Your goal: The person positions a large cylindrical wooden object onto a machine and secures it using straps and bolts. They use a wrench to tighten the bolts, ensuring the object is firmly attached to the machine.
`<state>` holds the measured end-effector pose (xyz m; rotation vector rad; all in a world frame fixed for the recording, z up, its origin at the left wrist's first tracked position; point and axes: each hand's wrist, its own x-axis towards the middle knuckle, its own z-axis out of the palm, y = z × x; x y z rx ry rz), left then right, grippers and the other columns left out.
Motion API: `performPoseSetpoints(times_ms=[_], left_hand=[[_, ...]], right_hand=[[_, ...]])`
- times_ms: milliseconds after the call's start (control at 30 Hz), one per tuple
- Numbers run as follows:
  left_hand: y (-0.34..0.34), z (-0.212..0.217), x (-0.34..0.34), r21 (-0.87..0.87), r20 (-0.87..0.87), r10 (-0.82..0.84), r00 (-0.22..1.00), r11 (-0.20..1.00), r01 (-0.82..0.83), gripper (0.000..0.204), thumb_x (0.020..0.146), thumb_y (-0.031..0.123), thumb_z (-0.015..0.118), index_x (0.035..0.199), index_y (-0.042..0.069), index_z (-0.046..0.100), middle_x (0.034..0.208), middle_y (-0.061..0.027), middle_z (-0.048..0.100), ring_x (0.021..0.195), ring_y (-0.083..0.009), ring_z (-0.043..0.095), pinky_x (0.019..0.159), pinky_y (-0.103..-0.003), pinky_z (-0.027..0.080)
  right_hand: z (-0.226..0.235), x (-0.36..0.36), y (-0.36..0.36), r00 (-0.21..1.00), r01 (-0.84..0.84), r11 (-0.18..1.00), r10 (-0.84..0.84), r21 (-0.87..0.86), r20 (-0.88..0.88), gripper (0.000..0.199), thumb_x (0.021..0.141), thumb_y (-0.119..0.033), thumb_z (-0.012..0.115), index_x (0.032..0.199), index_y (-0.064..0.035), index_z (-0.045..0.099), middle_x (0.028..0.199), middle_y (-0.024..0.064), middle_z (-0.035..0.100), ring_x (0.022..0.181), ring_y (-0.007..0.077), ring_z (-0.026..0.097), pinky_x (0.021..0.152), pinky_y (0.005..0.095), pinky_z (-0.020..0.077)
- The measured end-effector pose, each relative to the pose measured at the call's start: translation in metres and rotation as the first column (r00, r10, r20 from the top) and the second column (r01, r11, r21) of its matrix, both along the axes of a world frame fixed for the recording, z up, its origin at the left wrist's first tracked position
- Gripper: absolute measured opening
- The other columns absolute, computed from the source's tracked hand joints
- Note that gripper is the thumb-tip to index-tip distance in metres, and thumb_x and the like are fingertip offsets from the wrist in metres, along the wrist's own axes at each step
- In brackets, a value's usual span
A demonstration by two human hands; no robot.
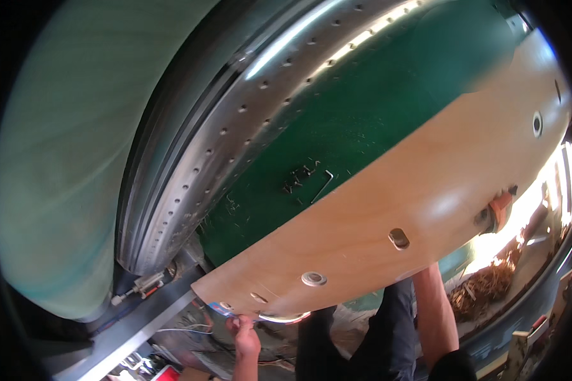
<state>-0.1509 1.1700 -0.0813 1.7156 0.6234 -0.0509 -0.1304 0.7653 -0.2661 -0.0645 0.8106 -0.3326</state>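
A long pale wooden board point(356, 235) with round and slotted holes lies across a green surface point(343, 140). My left hand point(243, 330) is at the board's near left corner, its fingers closed in a pinch. What they grip is too small to make out. Just beside them a blue and red object point(221, 309) shows under the edge, and a pale curved rim point(286, 317) lies to their right. My right forearm point(435, 311) reaches under the near edge, so the right hand is hidden there. Beyond the board lie an L-shaped hex key point(324, 187) and several small dark screws point(299, 178).
A metal rail point(235, 120) with rows of holes runs along the far side, beside a large pale green covered form point(76, 159). An orange part point(502, 206) sits at the board's right edge. Wood shavings point(483, 286) lie at the lower right.
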Motion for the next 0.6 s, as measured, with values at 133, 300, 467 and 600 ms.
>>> performPoseSetpoints(times_ms=[133, 300, 467, 600], left_hand=[[0.071, -0.027, -0.008, 0.102, 0.127, 0.005, 0.992, 0.995, -0.018, 0.038, 0.084, 0.013, 0.063, 0.117, 0.004, 0.047, 0.103, -0.0029, 0.053, 0.092, -0.0163, 0.050, 0.086, -0.033, 0.040], [0.171, -0.073, -0.006, 0.159, 0.216, 0.196, 0.957, 0.959, -0.232, 0.033, 0.089, 0.025, 0.058, 0.113, 0.003, 0.062, 0.097, -0.0069, 0.060, 0.091, -0.0227, 0.059, 0.078, -0.040, 0.049], [0.112, -0.035, 0.033, 0.841, 0.051, -0.161, 0.986, 0.539, 0.045, 0.030, 0.090, 0.020, 0.056, 0.107, -0.004, 0.065, 0.101, -0.0143, 0.062, 0.095, -0.0283, 0.060, 0.084, -0.045, 0.049], [0.141, -0.068, 0.054, 0.676, 0.155, -0.061, 0.986, 0.735, -0.061, 0.034, 0.091, 0.021, 0.058, 0.109, -0.007, 0.064, 0.110, -0.0164, 0.061, 0.098, -0.0276, 0.058, 0.088, -0.044, 0.047]], right_hand=[[-0.024, 0.009, 0.052, 0.997, -0.070, 0.997, 0.070, 0.012, -0.030, 0.063, 0.097, -0.057, 0.040, 0.136, -0.0087, 0.051, 0.140, 0.0099, 0.053, 0.124, 0.0286, 0.052, 0.106, 0.0444, 0.0402], [-0.059, 0.022, 0.117, 0.995, -0.101, 0.994, 0.101, 0.039, 0.000, 0.065, 0.096, -0.059, 0.040, 0.136, -0.0087, 0.051, 0.140, 0.0100, 0.053, 0.124, 0.0289, 0.052, 0.107, 0.0448, 0.0400], [-0.085, 0.034, 0.142, 0.989, -0.151, 0.986, 0.150, 0.069, 0.010, 0.067, 0.096, -0.061, 0.040, 0.136, -0.0087, 0.051, 0.140, 0.0102, 0.053, 0.123, 0.0292, 0.052, 0.107, 0.0452, 0.0399], [-0.096, 0.058, 0.152, 0.982, -0.182, 0.980, 0.177, 0.086, 0.063, 0.068, 0.095, -0.062, 0.041, 0.136, -0.0087, 0.051, 0.140, 0.0104, 0.054, 0.123, 0.0295, 0.052, 0.107, 0.0455, 0.0398]])
